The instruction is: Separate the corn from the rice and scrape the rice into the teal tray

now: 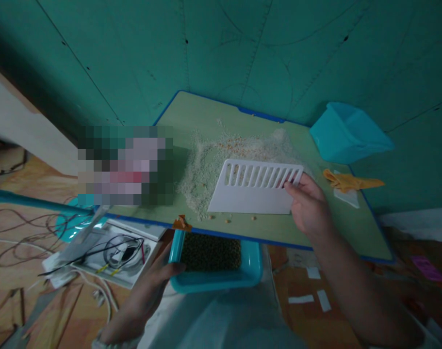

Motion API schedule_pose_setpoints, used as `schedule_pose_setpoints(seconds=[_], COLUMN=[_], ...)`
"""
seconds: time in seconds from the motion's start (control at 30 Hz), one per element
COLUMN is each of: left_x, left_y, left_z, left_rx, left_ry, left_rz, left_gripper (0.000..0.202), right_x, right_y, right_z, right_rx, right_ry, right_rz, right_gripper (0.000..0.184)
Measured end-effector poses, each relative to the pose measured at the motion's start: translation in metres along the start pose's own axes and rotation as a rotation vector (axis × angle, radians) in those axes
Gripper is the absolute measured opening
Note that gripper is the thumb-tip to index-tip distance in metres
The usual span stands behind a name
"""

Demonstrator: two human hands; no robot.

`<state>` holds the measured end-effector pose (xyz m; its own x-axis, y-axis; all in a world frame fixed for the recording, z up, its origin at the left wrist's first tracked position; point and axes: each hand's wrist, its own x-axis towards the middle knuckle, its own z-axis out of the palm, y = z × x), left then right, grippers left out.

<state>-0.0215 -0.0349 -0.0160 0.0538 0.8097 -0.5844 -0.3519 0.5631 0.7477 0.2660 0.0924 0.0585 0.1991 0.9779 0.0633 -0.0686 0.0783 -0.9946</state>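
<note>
My right hand (311,206) grips the right end of a white slotted plastic board (252,198), which stands tilted on the green tabletop (275,230). Behind the board spreads a thin scatter of pale grains (195,179) with some orange bits (235,145) among them. Several tan pellets lie before its lower edge. Below the table's front edge, my left hand (166,271) holds a turquoise plastic tub (217,283) by its left side, thumb on the rim. Small dark pellets (209,252) cover much of the tub's bottom.
A turquoise bin (348,133) sits at the table's back right, near a crumpled orange cloth (351,182) on a white piece. A blurred-out object (133,165) occupies the left end. Down on the left are a box of cables (122,252) and a turquoise pole (39,201). A green wall stands behind.
</note>
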Motion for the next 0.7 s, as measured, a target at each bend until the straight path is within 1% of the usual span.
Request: schedule_pose_setpoints(seconds=[0.1,0.17,0.3,0.53,0.7], left_x=[0.005,0.008,0.01,0.011,0.01], left_y=[-0.009,-0.014,-0.019,-0.024,-0.023], left_z=[-0.005,-0.007,-0.007,-0.003,0.004], left_rx=[-0.032,-0.045,-0.072,-0.108,-0.096], left_ry=[-0.089,-0.119,-0.128,-0.144,-0.177], left_rz=[-0.074,-0.092,-0.073,-0.087,-0.067], left_gripper=[0.064,0.064,0.06,0.048,0.058], right_x=[0.0,0.0,-0.002,-0.01,-0.013], right_y=[0.001,0.003,0.004,0.001,0.0], right_z=[0.0,0.0,-0.002,-0.002,-0.004], right_rx=[0.007,0.004,-0.022,0.028,0.034], right_ry=[-0.008,-0.033,-0.069,-0.086,-0.1], right_rz=[0.011,0.027,0.026,0.085,0.098], right_gripper=[0.027,0.025,0.021,0.019,0.018])
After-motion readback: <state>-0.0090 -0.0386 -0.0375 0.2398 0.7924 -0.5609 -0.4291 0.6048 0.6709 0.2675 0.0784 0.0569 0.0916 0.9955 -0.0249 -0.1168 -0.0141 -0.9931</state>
